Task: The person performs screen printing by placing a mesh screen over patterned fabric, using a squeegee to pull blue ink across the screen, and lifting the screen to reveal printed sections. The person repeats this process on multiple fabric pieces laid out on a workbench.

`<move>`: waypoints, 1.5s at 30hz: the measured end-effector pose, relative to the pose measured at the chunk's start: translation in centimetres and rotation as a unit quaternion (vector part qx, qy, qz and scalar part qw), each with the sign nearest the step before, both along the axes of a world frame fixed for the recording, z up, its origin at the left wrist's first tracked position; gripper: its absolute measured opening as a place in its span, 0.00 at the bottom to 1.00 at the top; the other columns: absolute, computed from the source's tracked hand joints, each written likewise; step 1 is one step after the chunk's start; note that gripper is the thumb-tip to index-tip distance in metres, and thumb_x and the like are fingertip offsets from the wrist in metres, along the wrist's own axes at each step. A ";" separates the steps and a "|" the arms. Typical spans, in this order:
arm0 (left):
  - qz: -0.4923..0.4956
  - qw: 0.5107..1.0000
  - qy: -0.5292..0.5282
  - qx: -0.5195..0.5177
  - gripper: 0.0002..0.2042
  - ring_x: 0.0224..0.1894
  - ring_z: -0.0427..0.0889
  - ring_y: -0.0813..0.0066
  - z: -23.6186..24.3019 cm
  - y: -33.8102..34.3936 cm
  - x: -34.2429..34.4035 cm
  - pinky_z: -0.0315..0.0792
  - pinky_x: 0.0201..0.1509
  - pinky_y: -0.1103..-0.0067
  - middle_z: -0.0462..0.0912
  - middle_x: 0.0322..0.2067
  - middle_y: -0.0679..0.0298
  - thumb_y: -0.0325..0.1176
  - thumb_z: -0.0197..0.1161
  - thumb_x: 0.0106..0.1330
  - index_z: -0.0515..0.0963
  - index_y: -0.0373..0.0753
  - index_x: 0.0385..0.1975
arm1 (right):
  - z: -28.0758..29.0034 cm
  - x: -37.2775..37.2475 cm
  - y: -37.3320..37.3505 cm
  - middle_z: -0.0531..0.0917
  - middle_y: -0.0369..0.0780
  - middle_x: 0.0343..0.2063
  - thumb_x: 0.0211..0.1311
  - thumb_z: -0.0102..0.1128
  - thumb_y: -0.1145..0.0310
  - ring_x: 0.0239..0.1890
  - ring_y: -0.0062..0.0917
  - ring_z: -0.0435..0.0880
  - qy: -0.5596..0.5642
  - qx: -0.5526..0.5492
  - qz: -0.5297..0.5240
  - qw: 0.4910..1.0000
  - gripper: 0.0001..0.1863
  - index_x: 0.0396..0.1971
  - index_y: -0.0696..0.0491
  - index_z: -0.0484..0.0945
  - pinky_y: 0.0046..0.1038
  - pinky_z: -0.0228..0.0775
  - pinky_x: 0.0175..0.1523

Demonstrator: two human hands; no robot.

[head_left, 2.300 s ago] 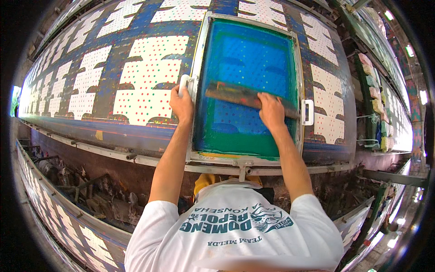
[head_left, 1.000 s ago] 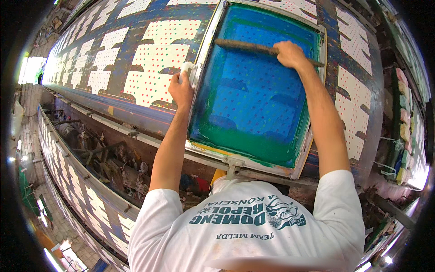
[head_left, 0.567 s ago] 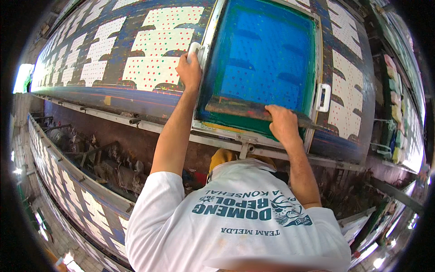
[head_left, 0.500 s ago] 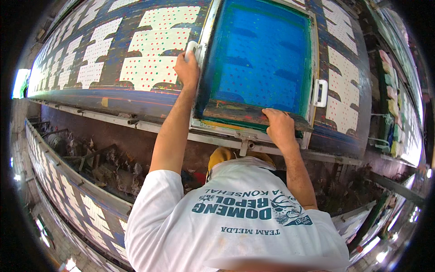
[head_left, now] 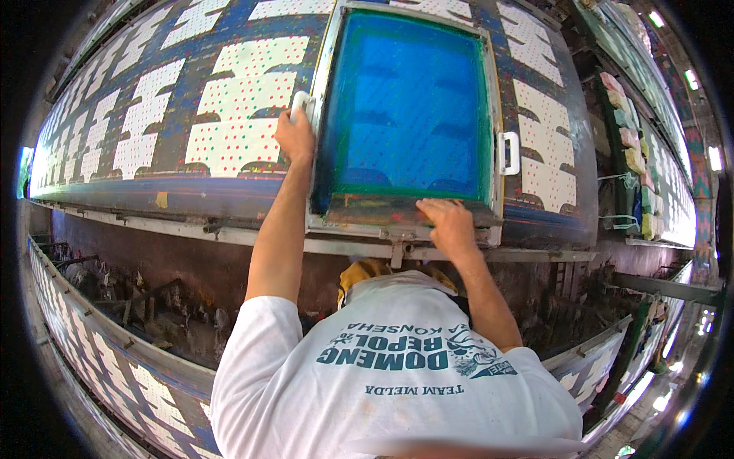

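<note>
Squeegee at the near end of a framed screen: where the hold may fail

The dark, paint-stained bar lies crosswise over the green margin nearest the worker, close to the near rail; from where I stand, I cannot tell whether it touches that rail. The right hand is set right of the bar's middle, its fingers bunched together and hooked over the upper edge; what they do beneath is hidden. The left hand has its fingers curled closely round the white left handle of the frame, while the white right handle stands free.

Two weaknesses suggest themselves. First, the off-centre, one-handed hold could let the bar's left end lift or swing, leaving uneven pressure across the blue mesh; pulled further towards the worker, the bar might knock the near rail and push any wet colour over it. Second, with only one side held by hand, a hard pull could twist the frame about the left handle. The metal bracket below the near rail may resist this, though its fastening is not clear. Any such shift might smear or misplace marks beneath the mesh, or let the frame drag over the dotted white pieces lying beside it on the table. Whether their red and green dots are dry cannot be judged.
</note>
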State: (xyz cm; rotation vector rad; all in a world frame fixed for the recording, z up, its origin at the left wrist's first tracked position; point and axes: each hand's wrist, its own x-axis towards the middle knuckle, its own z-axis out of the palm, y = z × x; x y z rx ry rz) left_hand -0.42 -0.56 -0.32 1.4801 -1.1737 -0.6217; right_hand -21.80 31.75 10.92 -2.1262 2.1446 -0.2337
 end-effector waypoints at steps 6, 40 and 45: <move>0.027 0.999 -0.033 -0.023 0.21 0.45 0.87 0.44 0.1 -0.3 -0.2 0.76 0.53 0.59 0.87 0.41 0.40 0.45 0.62 0.70 0.84 0.28 0.43 | -1.0 0.4 2.8 0.78 0.47 0.62 0.51 0.63 0.81 0.66 0.42 0.75 -0.039 0.024 0.042 0.998 0.32 0.61 0.56 0.77 0.39 0.70 0.69; 0.039 0.999 -0.025 0.016 0.18 0.30 0.83 0.62 -0.1 -0.4 -0.1 0.75 0.40 0.65 0.86 0.29 0.50 0.42 0.64 0.68 0.84 0.28 0.36 | -3.3 -25.9 -0.1 0.84 0.35 0.43 0.82 0.46 0.68 0.32 0.16 0.79 -0.694 -0.122 -0.316 0.636 0.18 0.64 0.57 0.72 0.20 0.69 0.36; 0.022 0.998 -0.001 0.052 0.19 0.37 0.82 0.56 -1.0 -0.9 0.3 0.73 0.47 0.64 0.86 0.34 0.48 0.43 0.63 0.68 0.83 0.28 0.38 | -1.3 -25.2 -0.3 0.87 0.41 0.46 0.82 0.46 0.68 0.29 0.15 0.77 -0.689 -0.145 -0.310 0.639 0.18 0.63 0.59 0.71 0.18 0.68 0.34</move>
